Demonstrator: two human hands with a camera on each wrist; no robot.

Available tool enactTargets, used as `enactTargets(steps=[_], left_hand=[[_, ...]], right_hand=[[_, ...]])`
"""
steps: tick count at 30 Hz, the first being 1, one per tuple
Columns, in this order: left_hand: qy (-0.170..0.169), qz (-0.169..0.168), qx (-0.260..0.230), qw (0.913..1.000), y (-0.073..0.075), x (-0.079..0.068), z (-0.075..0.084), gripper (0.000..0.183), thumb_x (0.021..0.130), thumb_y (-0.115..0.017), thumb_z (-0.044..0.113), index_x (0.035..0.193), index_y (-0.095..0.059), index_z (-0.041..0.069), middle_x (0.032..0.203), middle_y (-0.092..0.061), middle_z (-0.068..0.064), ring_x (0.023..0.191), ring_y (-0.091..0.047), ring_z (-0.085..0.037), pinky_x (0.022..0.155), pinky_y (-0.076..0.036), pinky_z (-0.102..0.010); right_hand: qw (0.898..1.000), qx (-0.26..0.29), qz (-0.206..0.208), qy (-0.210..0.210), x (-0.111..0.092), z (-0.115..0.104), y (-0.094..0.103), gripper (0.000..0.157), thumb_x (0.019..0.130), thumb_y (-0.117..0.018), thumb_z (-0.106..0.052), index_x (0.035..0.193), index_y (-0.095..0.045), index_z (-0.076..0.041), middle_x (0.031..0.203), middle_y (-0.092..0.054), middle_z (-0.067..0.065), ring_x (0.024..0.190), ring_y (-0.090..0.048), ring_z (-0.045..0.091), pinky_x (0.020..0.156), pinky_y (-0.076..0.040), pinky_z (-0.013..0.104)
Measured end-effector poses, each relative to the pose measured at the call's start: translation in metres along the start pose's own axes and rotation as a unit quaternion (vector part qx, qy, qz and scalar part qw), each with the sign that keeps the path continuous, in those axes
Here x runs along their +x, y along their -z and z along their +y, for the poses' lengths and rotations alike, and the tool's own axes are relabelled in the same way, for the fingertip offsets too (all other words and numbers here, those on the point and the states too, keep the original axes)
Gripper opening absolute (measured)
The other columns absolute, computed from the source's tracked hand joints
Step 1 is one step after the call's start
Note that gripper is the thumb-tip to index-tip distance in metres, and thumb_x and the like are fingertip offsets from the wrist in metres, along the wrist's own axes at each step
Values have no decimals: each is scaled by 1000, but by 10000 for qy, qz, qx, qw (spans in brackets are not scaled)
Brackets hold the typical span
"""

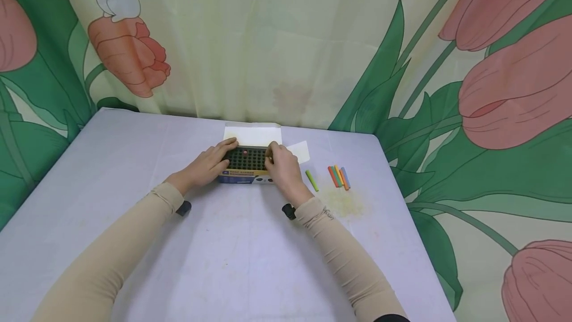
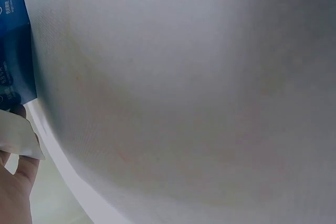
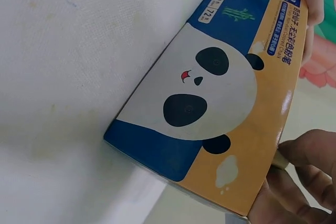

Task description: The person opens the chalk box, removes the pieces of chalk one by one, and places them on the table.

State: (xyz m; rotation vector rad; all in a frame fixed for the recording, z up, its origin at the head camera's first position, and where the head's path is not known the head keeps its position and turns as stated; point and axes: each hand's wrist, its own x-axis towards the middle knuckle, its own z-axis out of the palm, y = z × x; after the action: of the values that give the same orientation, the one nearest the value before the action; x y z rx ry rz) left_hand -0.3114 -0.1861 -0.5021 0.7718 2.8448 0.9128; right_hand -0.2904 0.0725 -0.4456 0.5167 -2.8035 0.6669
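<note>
A chalk box (image 1: 241, 179) with a panda face (image 3: 220, 87) on its front stands on the table. Its dark insert (image 1: 247, 160) is full of round holes, and a pinkish chalk end (image 1: 245, 153) shows in one. My left hand (image 1: 206, 163) grips the box's left end, beside a white flap (image 2: 18, 135) in the left wrist view. Over the right end, my right hand (image 1: 285, 170) pinches a pale yellowish chalk stick (image 3: 280, 160), mostly hidden by the fingers and the box edge.
Right of the box lies a lime-green chalk stick (image 1: 312, 181). Farther right is a row of several chalk sticks (image 1: 333, 177) in red, green, yellow, orange and blue. The white lid (image 1: 253, 135) is folded back, and a white flap (image 1: 300, 151) sticks out right. A flowered curtain (image 1: 268, 39) hangs behind the table.
</note>
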Motion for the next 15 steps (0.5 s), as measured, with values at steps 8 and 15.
enactTargets(steps=[8, 15], left_hand=[[-24, 16, -85, 10000, 2, 1, 1, 59, 111, -34, 27, 168, -17, 17, 175, -10, -1, 153, -27, -40, 119, -22, -65], [28, -28, -59, 10000, 1, 0, 3, 60, 111, -34, 26, 167, -18, 16, 175, -11, -3, 151, -29, -42, 118, -24, -66]], right_hand=[[9996, 57, 241, 159, 1, 2, 0, 7, 103, -62, -10, 105, -55, -8, 93, -66, 8, 65, -58, 19, 59, -49, 33], [9995, 120, 238, 139, 0, 3, -2, 12, 105, -60, -11, 112, -51, -6, 94, -64, 9, 65, -59, 18, 56, -49, 30]])
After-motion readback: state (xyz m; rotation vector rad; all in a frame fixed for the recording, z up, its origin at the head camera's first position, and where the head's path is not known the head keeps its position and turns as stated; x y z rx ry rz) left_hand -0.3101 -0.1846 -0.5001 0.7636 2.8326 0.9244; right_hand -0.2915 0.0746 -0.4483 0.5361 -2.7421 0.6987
